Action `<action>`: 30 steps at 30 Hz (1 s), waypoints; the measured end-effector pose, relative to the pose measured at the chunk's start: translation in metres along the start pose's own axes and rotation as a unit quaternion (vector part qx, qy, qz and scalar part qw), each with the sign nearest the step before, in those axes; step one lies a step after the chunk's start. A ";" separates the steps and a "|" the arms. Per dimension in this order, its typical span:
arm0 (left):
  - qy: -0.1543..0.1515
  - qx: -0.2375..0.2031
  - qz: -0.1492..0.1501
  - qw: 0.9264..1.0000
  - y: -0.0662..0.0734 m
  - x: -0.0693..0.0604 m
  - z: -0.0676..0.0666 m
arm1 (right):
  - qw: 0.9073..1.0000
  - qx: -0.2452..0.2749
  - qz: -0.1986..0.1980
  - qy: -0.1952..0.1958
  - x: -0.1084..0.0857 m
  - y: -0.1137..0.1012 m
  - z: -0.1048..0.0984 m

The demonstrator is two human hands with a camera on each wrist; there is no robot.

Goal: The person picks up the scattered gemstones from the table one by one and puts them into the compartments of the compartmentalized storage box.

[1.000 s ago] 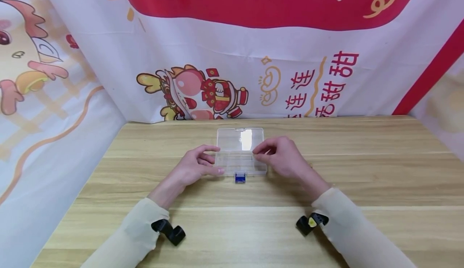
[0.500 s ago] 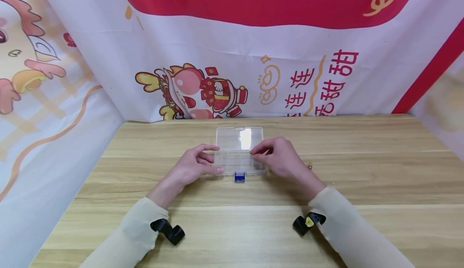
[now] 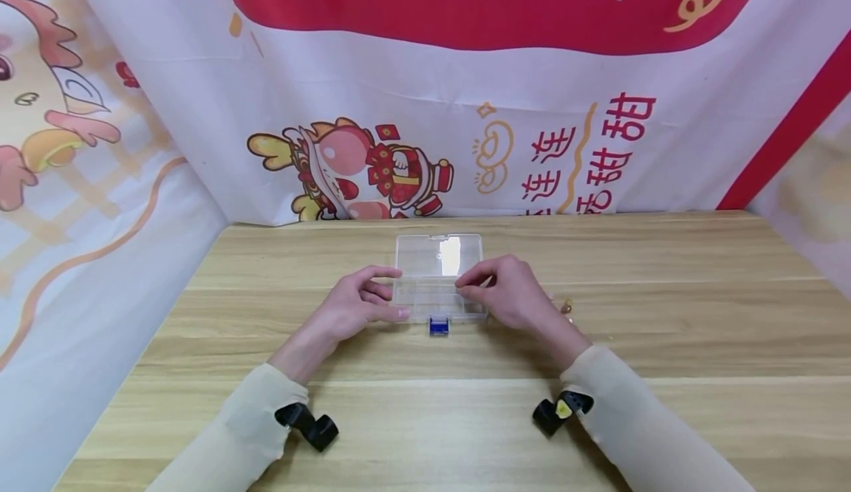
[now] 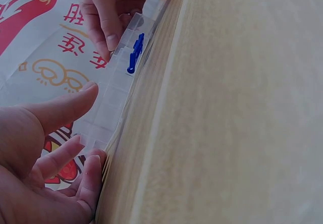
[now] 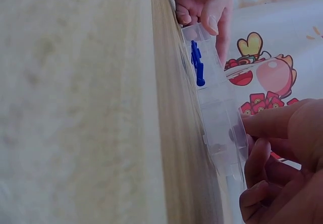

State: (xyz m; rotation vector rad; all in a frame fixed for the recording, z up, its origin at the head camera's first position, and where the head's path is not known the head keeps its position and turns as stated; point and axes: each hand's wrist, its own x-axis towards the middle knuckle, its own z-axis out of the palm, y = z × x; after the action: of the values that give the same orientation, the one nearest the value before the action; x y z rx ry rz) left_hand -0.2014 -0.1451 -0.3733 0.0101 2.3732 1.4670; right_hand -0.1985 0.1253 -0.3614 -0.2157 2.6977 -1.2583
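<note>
A clear plastic compartment box [image 3: 428,296] lies on the table with its lid [image 3: 419,254] raised at the back. Its blue latch [image 3: 439,326] hangs at the front. My left hand [image 3: 355,301] holds the box's left end, thumb along the front edge and fingers by the side and back. My right hand [image 3: 501,289] reaches over the right half, thumb and index finger pinched together at the compartments. A tiny brownish speck shows at those fingertips in the left wrist view; its kind cannot be made out. The right wrist view shows the right fingers [image 5: 270,123] against the box wall.
Small gold-coloured pieces [image 3: 567,306] lie on the wooden table [image 3: 425,418] just right of my right wrist. A printed cloth [image 3: 372,78] hangs behind the table and along its sides. Black wrist cameras [image 3: 550,414] stick out from both sleeves.
My right hand has shifted slightly left over the compartments, pinch kept. The gold pieces beside its wrist show more fully. My left hand stays at the box's left end.
</note>
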 end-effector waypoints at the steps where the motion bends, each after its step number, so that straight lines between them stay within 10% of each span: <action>1: 0.001 0.000 0.000 1.000 0.000 0.000 0.000 | 1.000 -0.001 0.000 0.000 0.000 0.000 0.000; 30: -0.001 0.007 0.003 1.000 0.000 0.000 0.000 | 1.000 -0.007 -0.004 -0.006 -0.001 0.001 0.000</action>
State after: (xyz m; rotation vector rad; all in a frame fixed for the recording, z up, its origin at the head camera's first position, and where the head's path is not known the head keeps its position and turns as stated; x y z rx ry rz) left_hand -0.2011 -0.1456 -0.3730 0.0233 2.3843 1.4523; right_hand -0.1976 0.1260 -0.3622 -0.2350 2.6995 -1.2375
